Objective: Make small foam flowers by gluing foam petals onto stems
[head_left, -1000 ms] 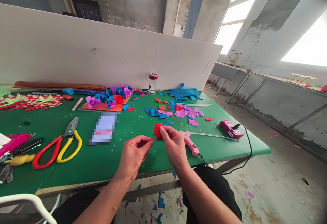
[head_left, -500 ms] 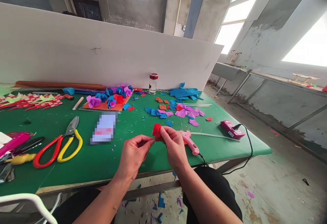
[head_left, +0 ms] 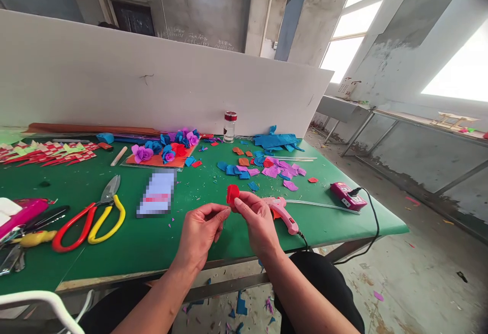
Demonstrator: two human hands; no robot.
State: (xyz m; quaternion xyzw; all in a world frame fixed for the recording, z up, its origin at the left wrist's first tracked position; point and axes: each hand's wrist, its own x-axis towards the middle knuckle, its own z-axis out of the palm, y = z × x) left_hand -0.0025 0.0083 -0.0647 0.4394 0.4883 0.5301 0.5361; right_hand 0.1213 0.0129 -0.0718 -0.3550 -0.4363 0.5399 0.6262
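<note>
A small red paper flower [head_left: 232, 193] is held above the front part of the green table, between my two hands. My left hand [head_left: 201, 230] pinches at its base with thumb and forefinger; a thin stem seems to be there, mostly hidden by the fingertips. My right hand [head_left: 260, 222] is closed on the flower's right side, thumb in front and fingers behind. Just right of that hand lies a pink glue gun [head_left: 284, 213] with a clear glue stick [head_left: 324, 204] out of its back. Cut paper petals [head_left: 280, 170], purple, blue, orange and red, are scattered beyond the hands.
Red-and-yellow-handled scissors [head_left: 109, 207] and a blurred-out white rectangle [head_left: 157, 191] lie left. Finished paper flowers [head_left: 168, 147] sit on an orange sheet behind. A glass jar [head_left: 230, 126] stands by the white board [head_left: 163, 74]. A magenta power box [head_left: 348, 195] with a cord is near the right edge.
The red flower has turned slightly in my fingers, and its face shows flatter and wider. My right fingers have shifted a little on it. The view has moved slightly.
</note>
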